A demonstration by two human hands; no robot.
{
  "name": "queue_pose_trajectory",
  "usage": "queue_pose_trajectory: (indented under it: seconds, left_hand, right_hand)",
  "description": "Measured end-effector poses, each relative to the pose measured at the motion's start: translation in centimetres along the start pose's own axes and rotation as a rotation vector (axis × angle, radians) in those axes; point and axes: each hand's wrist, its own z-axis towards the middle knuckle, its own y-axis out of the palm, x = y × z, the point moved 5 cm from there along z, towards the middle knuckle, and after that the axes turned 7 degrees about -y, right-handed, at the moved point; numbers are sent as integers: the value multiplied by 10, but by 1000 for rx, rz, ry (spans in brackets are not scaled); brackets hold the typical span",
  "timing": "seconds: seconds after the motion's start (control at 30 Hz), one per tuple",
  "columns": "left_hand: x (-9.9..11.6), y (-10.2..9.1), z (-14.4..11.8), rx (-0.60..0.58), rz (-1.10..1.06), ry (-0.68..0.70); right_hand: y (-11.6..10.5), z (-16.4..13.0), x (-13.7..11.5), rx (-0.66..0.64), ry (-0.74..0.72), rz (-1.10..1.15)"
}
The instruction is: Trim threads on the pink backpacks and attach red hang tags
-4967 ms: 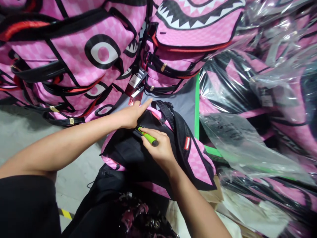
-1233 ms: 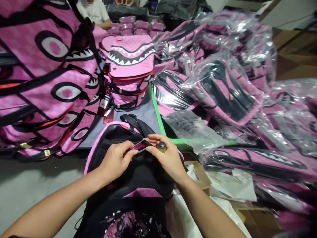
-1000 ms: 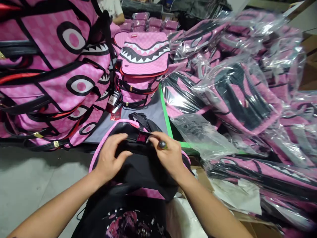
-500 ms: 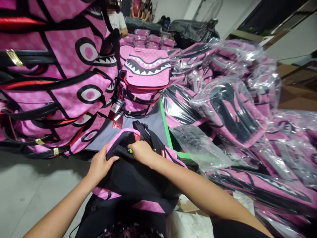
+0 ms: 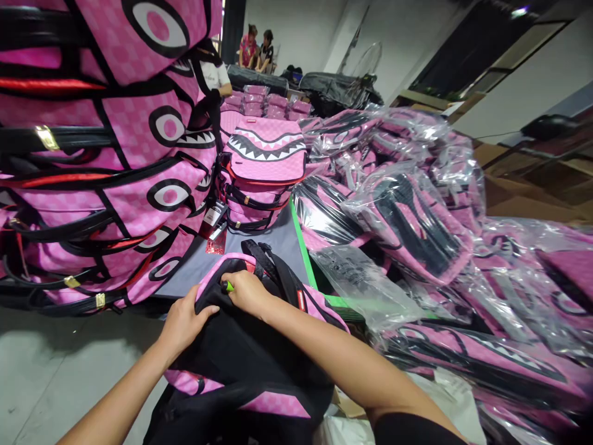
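Right hand [image 5: 248, 292] shifted left, gripping backpack [image 5: 259, 346]

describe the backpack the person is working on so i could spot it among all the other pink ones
Start at the grey table with the green edge, between the stacked pink bags and the heap of plastic-wrapped ones. At its near edge lies the backpack, gripped by the left hand and right hand. Unlike its neighbours, it is unwrapped and lies with its black back panel up, only a pink rim showing.
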Motion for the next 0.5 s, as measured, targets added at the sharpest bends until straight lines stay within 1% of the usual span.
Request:
queue_pose_trajectory:
  seconds: [0.17, 0.2, 0.3, 0.37, 0.43, 0.5]
  left_hand:
    - [6, -6, -3, 17, 42, 31]
    - [7, -6, -4, 24, 46, 32]
    - [9, -7, -7, 37, 48, 17]
    - [9, -7, -9, 29, 45, 7]
    - [9, -9, -11, 17, 36, 0]
    - [10, -12, -10, 4, 16, -3]
  right_hand:
    - [-11, -13, -8, -35, -156, -82]
    - [-13, -14, -9, -29, -156, -79]
    - [-17, -13, -7, 19, -91, 13]
    - [-17, -13, -8, 38, -71, 54]
    - [-19, -16, -14, 37, -137, -6]
    - [-23, -25, -20, -6, -245, -154]
